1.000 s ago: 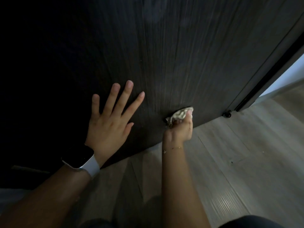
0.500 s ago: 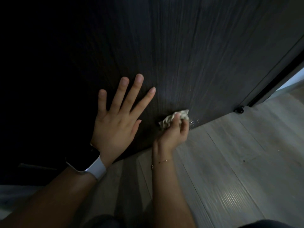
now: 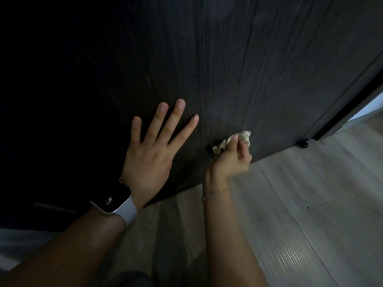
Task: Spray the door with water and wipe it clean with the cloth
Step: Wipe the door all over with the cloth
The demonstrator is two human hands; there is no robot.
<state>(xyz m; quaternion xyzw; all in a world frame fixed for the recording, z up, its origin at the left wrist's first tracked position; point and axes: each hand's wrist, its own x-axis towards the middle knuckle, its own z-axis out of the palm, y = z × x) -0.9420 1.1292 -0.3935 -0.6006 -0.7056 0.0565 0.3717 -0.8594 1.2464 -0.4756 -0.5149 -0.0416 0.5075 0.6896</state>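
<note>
- Right hand (image 3: 232, 157): fingers curled round a crumpled pale cloth (image 3: 234, 140), pressing it against the lower part of the door (image 3: 238, 69), near the bottom edge.
- Left hand (image 3: 154, 150): flat on the door face, fingers straight and spread, holding nothing; to the left of the cloth.
- Left wrist: smartwatch (image 3: 113, 198) with white band. Right wrist: thin bracelet (image 3: 215, 192).
- Door: dark wood grain; small black stop (image 3: 302, 143) at its lower right corner.
- Floor (image 3: 300, 204): pale planks.

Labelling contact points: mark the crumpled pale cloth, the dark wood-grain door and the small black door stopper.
crumpled pale cloth (image 3: 245, 136), head view, upper bunched end
dark wood-grain door (image 3: 238, 69), head view, bare panel
small black door stopper (image 3: 302, 144), head view, its body
</note>
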